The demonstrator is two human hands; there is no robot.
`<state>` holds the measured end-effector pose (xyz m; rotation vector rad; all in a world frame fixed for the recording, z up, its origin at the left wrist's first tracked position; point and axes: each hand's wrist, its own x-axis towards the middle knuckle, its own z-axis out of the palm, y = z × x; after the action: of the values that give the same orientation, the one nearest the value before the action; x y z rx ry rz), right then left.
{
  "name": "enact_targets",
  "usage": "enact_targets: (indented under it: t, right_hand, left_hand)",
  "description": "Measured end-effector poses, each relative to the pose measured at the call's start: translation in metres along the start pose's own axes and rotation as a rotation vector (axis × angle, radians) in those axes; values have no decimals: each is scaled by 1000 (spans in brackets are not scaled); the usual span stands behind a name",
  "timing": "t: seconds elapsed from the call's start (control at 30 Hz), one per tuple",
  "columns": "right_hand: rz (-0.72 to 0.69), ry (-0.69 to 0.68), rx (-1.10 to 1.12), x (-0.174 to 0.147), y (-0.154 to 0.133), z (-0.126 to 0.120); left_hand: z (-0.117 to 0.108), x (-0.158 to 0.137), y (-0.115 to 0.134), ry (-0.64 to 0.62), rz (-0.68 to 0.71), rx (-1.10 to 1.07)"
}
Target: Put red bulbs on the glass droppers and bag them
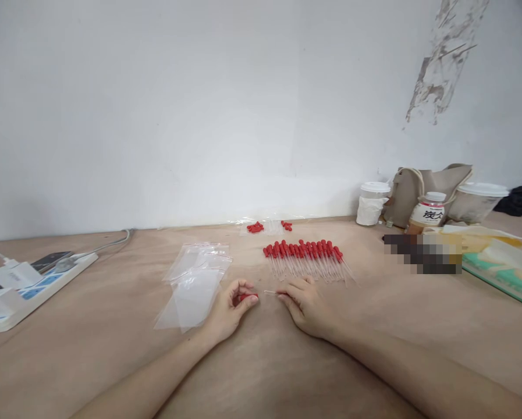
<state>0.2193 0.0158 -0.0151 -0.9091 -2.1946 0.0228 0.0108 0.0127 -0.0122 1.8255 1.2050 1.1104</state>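
Observation:
In my left hand (230, 309), a red rubber bulb (245, 297) is pinched between thumb and fingers. Facing it across a small gap, my right hand (303, 305) pinches a thin clear glass tube (270, 292), whose end points left toward the bulb. The tube's other end is hidden by my fingers. Just beyond my right hand lies a row of droppers (304, 259), clear tubes with red bulbs at their far ends. Several clear zip bags (195, 285) overlap to the left of my left hand.
Loose red bulbs (255, 227) lie on clear plastic near the wall. A white power strip (46, 288) with chargers is at left. At right stand a lidded cup (373, 203), a bottle (429, 214), a grey bag (437, 177), another cup (479, 203) and a green tissue pack (503, 270).

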Motion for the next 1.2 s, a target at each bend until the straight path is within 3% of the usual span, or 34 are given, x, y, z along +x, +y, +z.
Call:
enact_targets:
  t: [0.33, 0.7, 0.93, 1.2]
  right_hand:
    - [-29, -20, 46, -3, 1, 0]
    - [-56, -33, 65, -4, 2, -1]
    - [-83, -79, 103, -1, 4, -1]
    - [-128, -119, -18, -2, 4, -6]
  left_hand:
    - [2, -6, 10, -101, 71, 216]
    - [4, -7, 13, -120, 109, 179]
    - [3, -11, 26, -176, 131, 298]
    - [5, -14, 27, -213, 194, 444]
